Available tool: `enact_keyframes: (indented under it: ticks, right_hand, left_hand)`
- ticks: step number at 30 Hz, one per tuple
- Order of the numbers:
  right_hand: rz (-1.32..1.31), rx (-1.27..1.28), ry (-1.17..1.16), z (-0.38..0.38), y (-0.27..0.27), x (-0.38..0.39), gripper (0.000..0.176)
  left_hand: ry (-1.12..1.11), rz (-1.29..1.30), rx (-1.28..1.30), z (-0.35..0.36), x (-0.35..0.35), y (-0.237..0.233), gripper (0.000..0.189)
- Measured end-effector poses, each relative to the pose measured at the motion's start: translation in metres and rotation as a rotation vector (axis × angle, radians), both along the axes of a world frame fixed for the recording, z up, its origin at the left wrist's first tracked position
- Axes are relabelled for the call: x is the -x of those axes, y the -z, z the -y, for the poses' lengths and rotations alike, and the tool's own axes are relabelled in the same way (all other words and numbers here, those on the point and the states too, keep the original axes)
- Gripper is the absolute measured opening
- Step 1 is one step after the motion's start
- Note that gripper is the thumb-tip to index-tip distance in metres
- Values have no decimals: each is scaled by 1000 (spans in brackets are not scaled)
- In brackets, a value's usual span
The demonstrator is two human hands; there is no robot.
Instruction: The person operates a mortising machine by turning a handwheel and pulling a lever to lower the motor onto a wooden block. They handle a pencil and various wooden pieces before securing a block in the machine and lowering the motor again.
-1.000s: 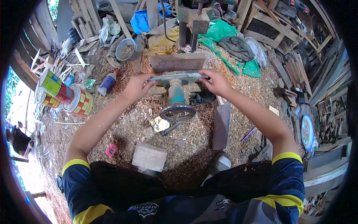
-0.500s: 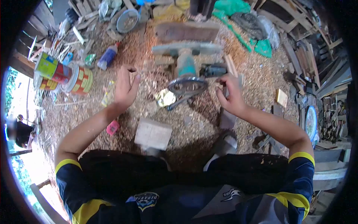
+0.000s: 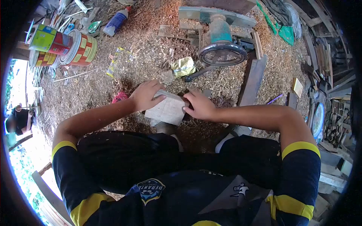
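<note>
A pale wooden block (image 3: 168,109) is tilted just above my shoe, between my two hands. My left hand (image 3: 147,95) grips its upper left corner, with the thumb across the top face. At the block's right edge, my right hand (image 3: 200,105) has its fingers curled round the side. The fingertips beneath the block are hidden. Beyond the hands stands a green machine (image 3: 220,32) with a metal handwheel (image 3: 222,54). A crumpled gold foil wrapper (image 3: 183,67) lies on the shavings in front of it.
Stacked paint buckets (image 3: 81,49) stand at the left, near a blue bottle (image 3: 116,22). A long dark board (image 3: 252,81) lies right of the handwheel. Scrap wood is piled at the far right. Part of another person (image 3: 23,119) shows at the far left edge.
Both hands have come down and inward from beside the machine and taken hold of the wooden block, which is now tilted. The view has shifted, so the machine appears higher and further right.
</note>
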State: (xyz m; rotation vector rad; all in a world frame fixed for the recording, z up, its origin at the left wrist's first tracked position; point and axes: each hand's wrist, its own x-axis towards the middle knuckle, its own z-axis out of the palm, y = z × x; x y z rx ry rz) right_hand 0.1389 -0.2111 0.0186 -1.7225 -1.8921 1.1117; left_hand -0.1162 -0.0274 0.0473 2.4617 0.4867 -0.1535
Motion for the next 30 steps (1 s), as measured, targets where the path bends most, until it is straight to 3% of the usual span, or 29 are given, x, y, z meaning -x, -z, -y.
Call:
enact_keyframes:
  ticks: [6,10,12,13,15,16,18,19,21,23,27,30]
  right_hand:
    - [41,83,-15,5,11,7,53]
    - [-41,94,-14,4,6,0,55]
    - [-33,-48,-74,4,-12,-10,67]
    - [-33,-50,-70,3,-26,-15,67]
    - [-105,-269,-88,5,-51,-27,87]
    - [-71,-305,-161,5,-59,-35,105]
    - [-40,-418,-253,0,-90,-58,108]
    - [-13,-523,-351,-4,-110,-68,110]
    - [-26,-536,-374,-6,-128,-81,107]
    - [-180,-640,-399,-7,-136,-91,96]
    - [-89,-651,-358,-2,-167,-102,85]
    - [-164,-605,-186,-7,-187,-111,75]
  left_hand:
    - [-18,-80,180,-7,3,-3,56]
    - [-47,-55,270,-10,3,-8,51]
    - [-284,-170,458,-11,0,-8,52]
    - [-280,-170,456,-13,-4,-10,52]
    - [-377,-220,785,-22,-13,-17,57]
    - [-371,-218,779,-25,-17,-21,57]
    - [-392,-294,1034,-29,-28,-30,48]
    - [-386,-290,1030,-28,-34,-37,48]
    - [-469,-239,1365,-22,-42,-50,56]
    - [-515,-315,1383,-27,-50,-50,59]
    - [-578,-524,1453,-37,-54,-46,68]
    - [-543,-519,1368,-32,-69,-104,72]
